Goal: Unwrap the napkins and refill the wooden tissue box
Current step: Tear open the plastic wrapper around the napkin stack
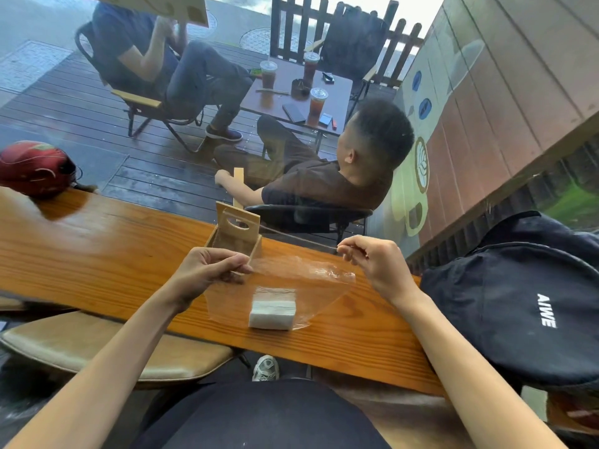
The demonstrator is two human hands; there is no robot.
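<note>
A white stack of napkins lies on the wooden counter, with a clear plastic wrapper spread open over and around it. My left hand pinches the wrapper's left upper edge. My right hand pinches a thin strip at the wrapper's right upper edge, held above the counter. The wooden tissue box stands just behind my left hand, open at the top, with a tall back panel that has a handle slot.
A black backpack rests on the counter's right end. A red helmet sits at the far left. A beige chair stands below the counter on my left. Beyond the window, people sit at a table with drinks.
</note>
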